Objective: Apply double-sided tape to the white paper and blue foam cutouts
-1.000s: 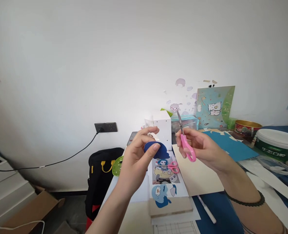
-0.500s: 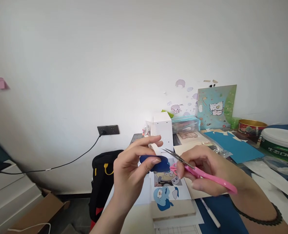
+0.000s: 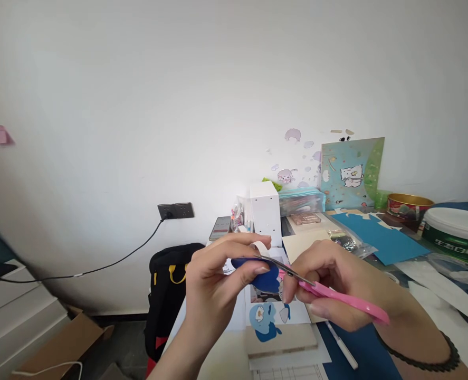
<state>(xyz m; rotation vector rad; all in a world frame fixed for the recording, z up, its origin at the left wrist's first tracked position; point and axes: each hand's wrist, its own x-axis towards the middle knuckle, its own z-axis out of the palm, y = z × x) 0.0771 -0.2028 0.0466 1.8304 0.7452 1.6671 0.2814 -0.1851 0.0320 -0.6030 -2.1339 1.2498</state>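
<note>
My left hand (image 3: 221, 269) pinches a dark blue paper piece (image 3: 267, 281) with a rounded edge between thumb and fingers. My right hand (image 3: 332, 282) is closed around pink-handled scissors (image 3: 344, 298). The scissors' metal blades reach left along the top edge of the blue piece, close to my left fingertips; whether paper lies between them I cannot tell. Below my hands, light blue paper cutouts (image 3: 263, 316) lie on a beige board (image 3: 283, 340). A printed picture behind them is partly hidden by my hands.
A white pen (image 3: 342, 345) lies on the dark blue surface at the right. Farther back are a blue sheet (image 3: 380, 237), a green tub with a white lid (image 3: 459, 232), a red tin (image 3: 408, 208) and a phone (image 3: 220, 228). A black bag (image 3: 166, 295) stands at the left.
The scissors have moved left and slightly down, so their blades now lie along the blue piece. The blue piece has tilted and shifted slightly right in my left hand.
</note>
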